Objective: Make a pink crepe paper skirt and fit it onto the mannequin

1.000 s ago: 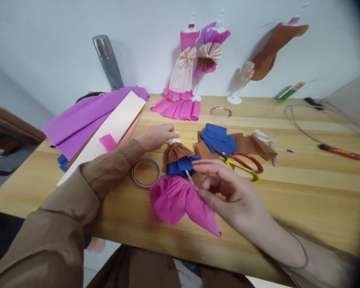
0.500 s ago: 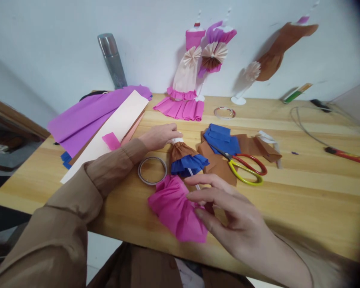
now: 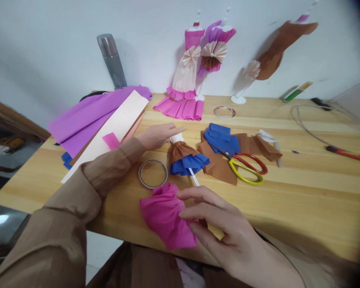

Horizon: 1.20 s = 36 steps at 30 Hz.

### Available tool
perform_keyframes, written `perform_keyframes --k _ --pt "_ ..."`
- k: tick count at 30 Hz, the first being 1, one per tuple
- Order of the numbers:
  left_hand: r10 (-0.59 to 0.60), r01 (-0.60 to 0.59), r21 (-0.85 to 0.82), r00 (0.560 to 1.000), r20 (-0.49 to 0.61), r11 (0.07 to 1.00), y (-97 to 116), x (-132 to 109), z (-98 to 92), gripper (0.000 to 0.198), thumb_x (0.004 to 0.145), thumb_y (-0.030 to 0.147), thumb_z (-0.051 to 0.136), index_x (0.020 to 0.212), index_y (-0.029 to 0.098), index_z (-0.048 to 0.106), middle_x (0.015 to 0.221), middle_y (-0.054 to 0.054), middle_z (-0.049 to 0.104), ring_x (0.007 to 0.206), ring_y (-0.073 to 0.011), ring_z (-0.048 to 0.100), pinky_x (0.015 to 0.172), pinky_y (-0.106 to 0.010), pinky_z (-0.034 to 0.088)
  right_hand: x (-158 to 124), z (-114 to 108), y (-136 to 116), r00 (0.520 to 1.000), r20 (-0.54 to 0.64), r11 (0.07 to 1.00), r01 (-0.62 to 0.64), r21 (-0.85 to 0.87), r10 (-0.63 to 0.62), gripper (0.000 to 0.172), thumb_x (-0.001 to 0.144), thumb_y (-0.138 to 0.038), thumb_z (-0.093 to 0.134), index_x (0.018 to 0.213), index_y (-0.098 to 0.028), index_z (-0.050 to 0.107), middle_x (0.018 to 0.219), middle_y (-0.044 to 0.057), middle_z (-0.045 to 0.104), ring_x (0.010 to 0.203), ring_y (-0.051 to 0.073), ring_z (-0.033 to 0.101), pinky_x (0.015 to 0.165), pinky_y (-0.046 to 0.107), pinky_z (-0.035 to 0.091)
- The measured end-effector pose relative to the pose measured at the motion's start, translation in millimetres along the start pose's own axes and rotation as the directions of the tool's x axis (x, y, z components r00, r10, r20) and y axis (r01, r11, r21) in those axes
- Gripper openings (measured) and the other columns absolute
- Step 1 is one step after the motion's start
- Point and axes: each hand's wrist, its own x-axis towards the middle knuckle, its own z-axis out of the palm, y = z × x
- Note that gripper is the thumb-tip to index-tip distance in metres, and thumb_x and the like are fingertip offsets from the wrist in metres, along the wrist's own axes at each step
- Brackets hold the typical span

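Table: skirted form is slanted toward right hand.
Right hand: pink paper is pinched.
Left hand: grip is hidden.

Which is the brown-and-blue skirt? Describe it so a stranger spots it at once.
On the wooden table, find the left hand. Just right of it lies a small gathered skirt, white at the top. Unlike the dresses by the wall, it has a blue ruffle below its brown tier.

The right hand is drawing bunched pink paper nearer the wearer; the left hand is extending a finger.
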Motion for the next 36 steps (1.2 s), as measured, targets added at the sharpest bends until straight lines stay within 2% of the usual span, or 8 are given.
perform_keyframes --k 3,6,11,14,21,25,30,36 --pt "-0.049 0.048 -0.021 0.996 -0.076 0.999 4.1 -10.5 -7.9 0.049 0.090 0.009 0.045 0.138 0.017 0.046 0.137 -0.015 0.051 0.117 -0.0219 0.056 0.088 -0.032 0.047 -1.6 -1.7 0.2 1.000 0.000 1.000 -0.017 0.004 0.017 0.034 0.085 -0.002 0.049 0.106 -0.026 0.062 0.123 0.006 0.058 0.114 0.014 0.061 0.095 0.025 0.053" --pt "-0.136 0.128 -0.078 0.985 -0.109 0.989 15.6 -30.8 -21.9 0.029 0.091 0.014 0.047 0.117 0.015 0.061 0.119 -0.012 0.061 0.101 -0.0204 0.062 0.081 -0.030 0.048 -1.7 -5.2 -2.5 1.000 0.002 1.000 -0.008 -0.006 0.008 0.033 0.086 -0.003 0.050 0.106 -0.027 0.062 0.121 0.005 0.060 0.111 0.012 0.062 0.092 0.021 0.053" --pt "0.047 0.020 -0.306 0.976 0.211 0.952 44.4 -80.9 -44.2 0.018 0.092 0.020 0.053 0.082 0.018 0.068 0.089 -0.004 0.066 0.079 -0.0137 0.060 0.070 -0.024 0.044 1.7 -13.1 -7.3 1.000 0.012 1.000 0.016 -0.009 -0.016 0.029 0.087 -0.005 0.051 0.103 -0.026 0.062 0.115 0.004 0.064 0.104 0.011 0.065 0.087 0.018 0.055" --pt "0.119 -0.050 -0.264 0.960 0.252 0.963 61.4 -106.6 -44.9 0.010 0.085 0.025 0.066 0.077 0.019 0.068 0.089 -0.004 0.065 0.085 -0.0183 0.056 0.071 -0.028 0.043 3.4 -16.6 -7.4 1.000 0.007 0.999 0.017 -0.028 -0.016 0.030 0.087 -0.003 0.051 0.101 -0.026 0.064 0.114 0.004 0.065 0.103 0.012 0.066 0.084 0.019 0.056" --pt "0.049 -0.050 0.085 0.999 0.017 0.995 85.5 -132.1 -25.5 0.021 0.091 0.014 0.054 0.072 0.017 0.060 0.072 -0.003 0.060 0.073 -0.0187 0.049 0.070 -0.035 0.040 2.0 -24.0 -7.8 1.000 0.031 1.000 0.005 -0.017 -0.004 0.028 0.086 -0.005 0.053 0.101 -0.026 0.065 0.112 0.006 0.065 0.099 0.015 0.068 0.079 0.023 0.059" --pt "-0.032 0.061 0.155 0.983 -0.182 0.986 83.9 -141.1 -22.3 0.020 0.092 0.013 0.051 0.074 0.016 0.061 0.073 -0.005 0.061 0.073 -0.0189 0.051 0.068 -0.035 0.042 2.2 -25.9 -6.9 0.999 0.008 0.999 0.032 -0.040 -0.031 0.028 0.085 -0.003 0.055 0.099 -0.026 0.064 0.110 0.003 0.065 0.097 0.012 0.068 0.078 0.019 0.058" --pt "-0.057 0.218 0.250 0.849 -0.525 0.943 73.3 -147.0 -22.3 0.005 0.088 0.014 0.061 0.085 0.017 0.064 0.091 -0.008 0.072 0.082 -0.0195 0.059 0.070 -0.033 0.048 7.0 -24.2 -6.5 0.997 -0.058 0.998 0.048 -0.038 -0.051 0.023 0.085 -0.005 0.058 0.095 -0.026 0.065 0.107 0.001 0.067 0.094 0.009 0.068 0.079 0.015 0.056" --pt "-0.119 0.315 0.145 0.684 -0.720 0.938 60.4 -146.8 -21.0 0.012 0.085 0.011 0.064 0.095 0.018 0.064 0.094 -0.006 0.074 0.084 -0.0145 0.069 0.073 -0.022 0.056 11.8 -27.0 -9.9 0.988 -0.144 0.999 0.046 -0.024 -0.049 0.021 0.083 -0.004 0.059 0.084 -0.024 0.067 0.097 0.001 0.069 0.081 0.008 0.070 0.073 0.013 0.056"
